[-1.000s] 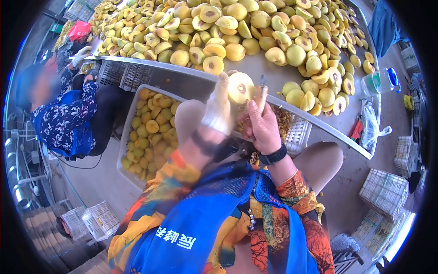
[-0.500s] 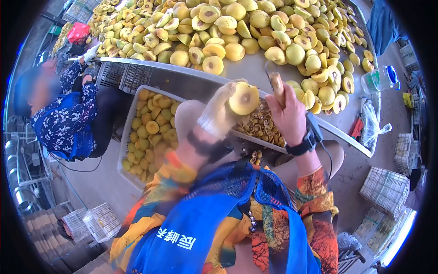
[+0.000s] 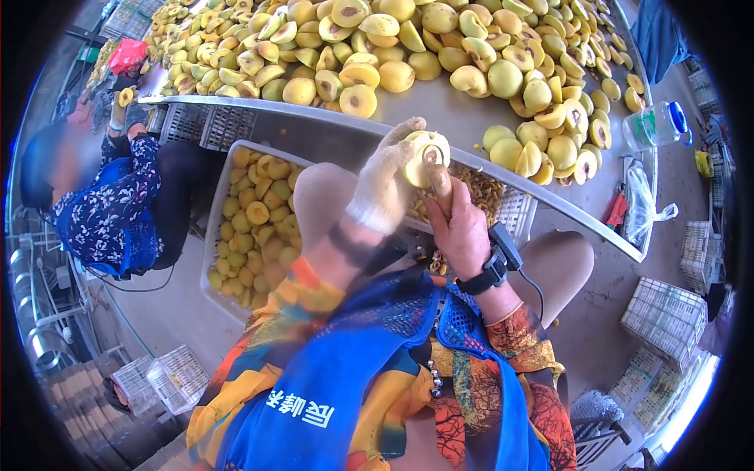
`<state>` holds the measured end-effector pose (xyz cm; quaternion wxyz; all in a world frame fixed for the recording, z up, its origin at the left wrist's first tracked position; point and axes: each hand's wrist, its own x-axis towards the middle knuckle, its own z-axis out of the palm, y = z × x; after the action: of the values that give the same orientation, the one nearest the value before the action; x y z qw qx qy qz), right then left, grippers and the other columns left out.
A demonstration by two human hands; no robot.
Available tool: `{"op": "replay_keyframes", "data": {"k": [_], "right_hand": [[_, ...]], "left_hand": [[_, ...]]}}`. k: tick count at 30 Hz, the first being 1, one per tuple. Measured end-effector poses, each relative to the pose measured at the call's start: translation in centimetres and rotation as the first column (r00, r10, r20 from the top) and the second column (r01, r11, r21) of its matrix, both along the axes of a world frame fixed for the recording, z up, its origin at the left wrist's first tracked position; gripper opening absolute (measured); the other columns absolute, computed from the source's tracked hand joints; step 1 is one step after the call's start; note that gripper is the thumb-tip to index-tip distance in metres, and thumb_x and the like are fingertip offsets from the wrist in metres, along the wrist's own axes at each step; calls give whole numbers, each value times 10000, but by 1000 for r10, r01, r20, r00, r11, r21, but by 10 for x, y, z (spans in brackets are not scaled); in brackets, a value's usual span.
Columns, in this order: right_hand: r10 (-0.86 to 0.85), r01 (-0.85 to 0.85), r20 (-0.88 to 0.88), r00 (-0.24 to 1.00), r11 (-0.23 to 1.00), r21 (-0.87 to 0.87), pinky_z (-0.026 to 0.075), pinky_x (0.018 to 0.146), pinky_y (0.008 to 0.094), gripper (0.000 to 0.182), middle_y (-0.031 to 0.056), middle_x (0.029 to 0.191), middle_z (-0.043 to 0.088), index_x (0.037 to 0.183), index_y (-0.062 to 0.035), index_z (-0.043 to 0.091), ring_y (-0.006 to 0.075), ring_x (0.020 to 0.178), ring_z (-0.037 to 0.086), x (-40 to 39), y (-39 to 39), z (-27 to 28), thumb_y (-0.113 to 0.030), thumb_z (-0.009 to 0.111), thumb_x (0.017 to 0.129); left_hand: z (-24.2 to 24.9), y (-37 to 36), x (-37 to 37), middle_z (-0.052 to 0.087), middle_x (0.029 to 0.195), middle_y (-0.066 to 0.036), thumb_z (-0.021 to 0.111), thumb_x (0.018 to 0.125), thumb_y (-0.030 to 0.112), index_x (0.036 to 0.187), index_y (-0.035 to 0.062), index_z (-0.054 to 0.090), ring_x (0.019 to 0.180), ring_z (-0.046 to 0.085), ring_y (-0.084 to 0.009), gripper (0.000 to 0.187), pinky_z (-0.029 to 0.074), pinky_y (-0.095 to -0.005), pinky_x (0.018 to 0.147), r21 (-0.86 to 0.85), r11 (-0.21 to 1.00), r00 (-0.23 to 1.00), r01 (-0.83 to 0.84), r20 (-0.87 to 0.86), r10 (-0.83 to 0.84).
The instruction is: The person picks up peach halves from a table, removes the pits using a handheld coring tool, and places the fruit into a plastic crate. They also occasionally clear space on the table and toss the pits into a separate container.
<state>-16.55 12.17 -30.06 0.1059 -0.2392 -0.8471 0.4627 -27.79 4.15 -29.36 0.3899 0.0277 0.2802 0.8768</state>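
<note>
My left hand (image 3: 381,184), in a whitish glove, is closed around a halved yellow peach (image 3: 416,171), its cut face turned up. My right hand (image 3: 462,235), bare and wearing a black wristband, grips a pitting tool (image 3: 441,192) by its wooden handle. The tool's head meets the middle of the cut face, where the brown pit area lies; its metal tip is mostly hidden. Both hands are in front of the metal table's edge, above a white crate (image 3: 520,216) that contains brown pits and scraps.
Many peach halves (image 3: 377,39) lie heaped on the metal table (image 3: 440,118). A white crate (image 3: 212,235) of peaches stands at left, near a co-worker (image 3: 110,204) in a blue vest. A plastic jar (image 3: 656,125) and clear bag (image 3: 640,204) are at right.
My right hand has moved down and left from the table edge, bringing the tool onto the peach half. The co-worker's hand has shifted left and now holds a fruit piece.
</note>
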Motion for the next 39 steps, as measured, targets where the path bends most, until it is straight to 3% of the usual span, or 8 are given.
{"op": "replay_keyframes", "data": {"k": [7,16,19,22,28,31,36,39], "right_hand": [[-45,45,-26,999,999,1,462,581,469,323,245,735,588,1106,-43,424,432,701,574,3,-2,-3,-149,557,832],[12,-11,4,1000,997,-77,432,566,514,205,265,664,551,958,-9,396,465,666,542,9,-9,-3,-32,505,786],[87,-89,-27,996,993,-83,425,557,519,206,262,647,545,947,-4,387,465,653,539,12,-4,-4,-25,503,777],[172,-174,-80,982,985,-19,426,556,517,212,261,642,544,957,-2,386,464,646,539,12,5,-5,-24,497,778],[9,-28,-102,995,982,-186,436,555,461,209,236,644,553,943,4,426,425,649,561,4,-8,-19,-22,510,753],[-15,-10,-104,994,970,-242,438,553,446,191,230,645,553,914,2,427,413,653,567,-1,-17,-20,-20,514,745],[119,-134,-101,988,977,-164,443,547,439,236,215,651,561,942,-7,428,410,635,568,-2,2,-15,-34,535,734],[148,-162,-154,977,983,-86,452,549,418,231,199,647,563,947,-12,440,392,622,573,-5,9,-16,-46,538,741]], "left_hand": [[-5,7,6,536,1049,-115,533,848,97,1160,17,462,973,533,-198,330,442,-313,845,14,1000,1000,17,-18,-16],[-3,15,9,601,892,-64,587,845,122,1016,-2,568,752,588,-126,213,483,-230,655,-406,892,934,-197,-355,44],[10,9,-4,586,825,-51,552,872,217,967,6,582,731,560,-117,233,463,-226,663,-455,886,952,89,-223,-210],[5,6,-21,610,792,-53,597,830,98,913,2,605,693,592,-125,127,476,-220,606,-398,877,936,268,-106,-335],[-9,21,6,615,802,-44,574,843,74,923,-24,606,696,564,-85,130,459,-208,604,-473,831,877,-294,-479,38],[2,22,9,616,807,-44,571,847,66,928,-36,601,684,546,-66,133,446,-202,593,-470,805,804,-362,-595,14],[15,16,-28,602,728,-84,504,880,387,905,-23,587,627,550,-128,418,428,-212,571,-628,762,838,157,-324,-439],[12,17,-41,605,783,-94,504,882,385,979,-24,559,693,570,-148,423,449,-231,628,-648,730,793,218,-318,-519]]}}
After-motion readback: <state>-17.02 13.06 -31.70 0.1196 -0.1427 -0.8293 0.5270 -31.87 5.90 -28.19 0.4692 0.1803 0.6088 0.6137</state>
